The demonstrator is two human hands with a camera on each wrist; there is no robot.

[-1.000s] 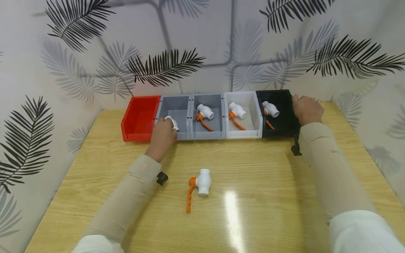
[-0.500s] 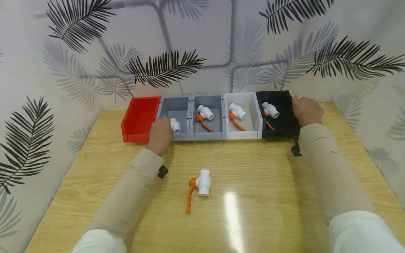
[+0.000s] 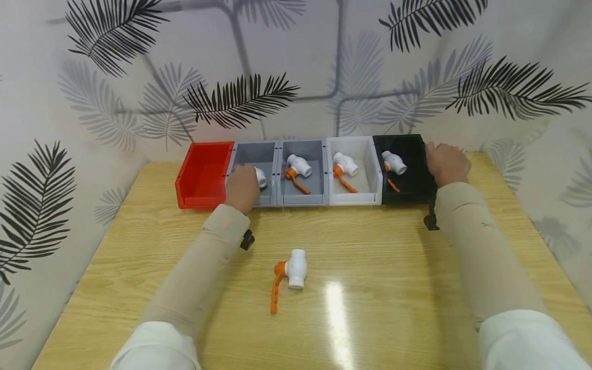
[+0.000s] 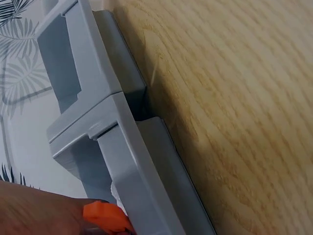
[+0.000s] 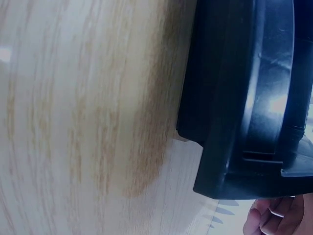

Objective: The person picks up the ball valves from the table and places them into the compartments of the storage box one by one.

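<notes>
In the head view my left hand point(image 3: 242, 187) reaches into the left grey bin point(image 3: 255, 150). It holds a white ball valve point(image 3: 261, 177), mostly hidden behind the fingers. The valve's orange handle point(image 4: 107, 217) shows beside the hand in the left wrist view. My right hand point(image 3: 447, 163) grips the right side wall of the black bin point(image 3: 413, 190); curled fingers point(image 5: 271, 218) show outside that wall in the right wrist view. Another ball valve point(image 3: 296, 269) with an orange lever lies on the table, apart from both hands.
Five-coloured row aside, the red bin point(image 3: 203, 201) stands at the left end. One ball valve each lies in the second grey bin point(image 3: 302, 199), the white bin point(image 3: 356, 198) and the black bin. The wooden table point(image 3: 370, 257) extends in front; a patterned wall stands behind.
My left hand shifts slightly left, then back right over the valve in the left grey bin, covering more of it. The right hand stays at the black bin.
</notes>
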